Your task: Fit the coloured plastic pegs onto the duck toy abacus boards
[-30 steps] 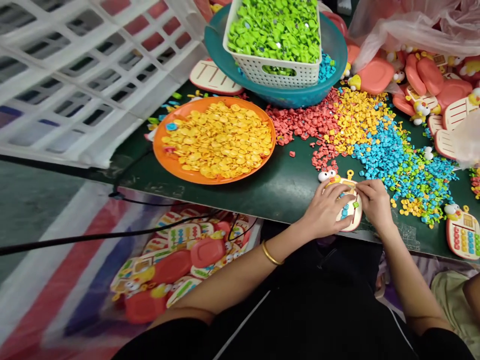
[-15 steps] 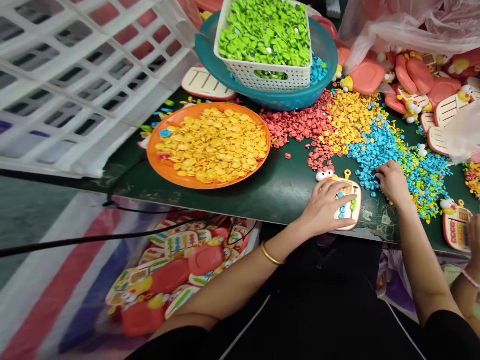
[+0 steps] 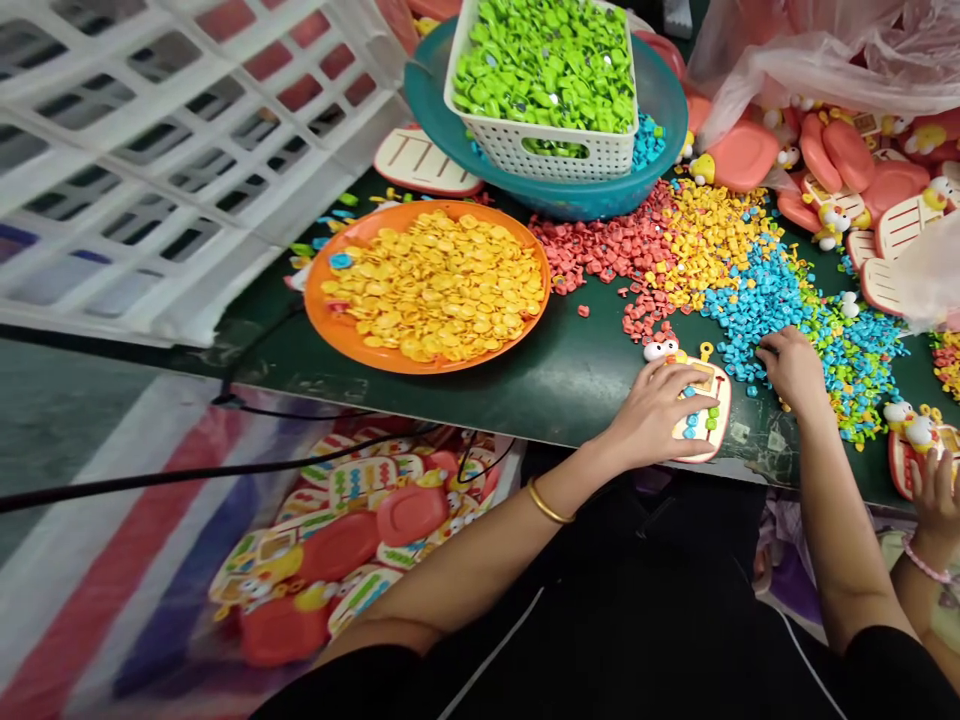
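Note:
My left hand [image 3: 654, 412] lies over the left part of a duck-headed toy board [image 3: 721, 392], fingers spread across its face and gripping it against the table. Blue and green pieces sit in rows on this cream board with a red rim; part of it is hidden under my fingers. To its right, my right hand [image 3: 795, 372] reaches into the edge of a heap of small blue pieces [image 3: 750, 300], its fingers pinched together. Whatever is between those fingertips is hidden. Green pieces [image 3: 817, 320] mix into the heap beside that hand.
An orange plate [image 3: 319, 320] of yellow discs stands left, near a white crate [image 3: 202, 215]. Behind are a teal basin [image 3: 427, 90] and a basket [image 3: 540, 150] of green pieces. Another person's hand [image 3: 937, 500] is at far right. Cables [image 3: 225, 475] hang below the table edge.
The view has shifted slightly, so the table's things appear a little farther right. My hands keep nearly the same places. The other person's hand at right now shows more, with its fingers raised.

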The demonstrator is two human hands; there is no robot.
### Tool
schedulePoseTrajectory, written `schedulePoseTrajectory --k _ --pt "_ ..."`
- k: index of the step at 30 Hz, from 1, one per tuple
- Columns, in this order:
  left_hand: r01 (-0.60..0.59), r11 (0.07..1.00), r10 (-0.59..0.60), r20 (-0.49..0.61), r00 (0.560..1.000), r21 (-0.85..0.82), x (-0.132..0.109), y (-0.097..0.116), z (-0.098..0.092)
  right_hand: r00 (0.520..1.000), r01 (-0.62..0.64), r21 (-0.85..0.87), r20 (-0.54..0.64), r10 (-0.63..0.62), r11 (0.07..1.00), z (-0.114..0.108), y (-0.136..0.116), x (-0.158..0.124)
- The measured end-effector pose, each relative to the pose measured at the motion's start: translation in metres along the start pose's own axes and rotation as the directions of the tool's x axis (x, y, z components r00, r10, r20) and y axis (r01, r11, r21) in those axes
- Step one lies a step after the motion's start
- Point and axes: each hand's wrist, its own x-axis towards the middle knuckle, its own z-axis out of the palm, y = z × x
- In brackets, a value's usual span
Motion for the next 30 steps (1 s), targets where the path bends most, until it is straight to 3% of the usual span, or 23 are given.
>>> schedulePoseTrajectory --k 2,5,9,15,19,24,27,30 --pt "0.004 1.000 -0.004 -0.004 1.000 -0.003 0.000 0.000 0.000 0.999 0.031 0.002 -0.040 -0.031 1.000 -0.006 -0.009 -0.005" --pt "0.016 1.000 -0.016 0.006 1.000 -0.005 0.000 0.001 -0.001 0.993 0.089 0.174 -0.096 -0.073 0.981 -0.012 -0.030 -0.024" --pt "0.025 1.000 -0.025 0.019 1.000 -0.012 0.001 0.003 -0.003 0.996 0.021 0.388 -0.089 0.015 0.921 -0.005 -0.058 -0.049" --pt "0.038 0.999 -0.038 0.020 0.999 0.001 0.001 0.003 -0.002 0.982 0.074 0.371 -0.188 -0.003 0.926 0.016 -0.073 -0.047" --pt "0.047 0.999 -0.046 0.036 0.998 -0.007 0.001 0.004 -0.003 0.981 0.087 0.331 -0.192 -0.023 0.940 0.027 -0.076 -0.058" --pt "0.092 0.996 -0.092 0.064 0.994 -0.010 0.007 0.010 -0.009 0.980 0.069 0.262 -0.200 -0.016 0.963 0.028 -0.065 -0.078" --pt "0.105 0.992 -0.111 0.090 0.990 0.074 0.010 0.016 -0.009 0.964 0.016 0.230 -0.260 0.046 0.973 0.017 -0.038 -0.076" --pt "0.119 0.986 -0.130 0.089 0.988 0.119 0.011 0.019 -0.005 0.928 -0.126 0.111 -0.338 0.156 0.986 0.008 -0.008 -0.068"
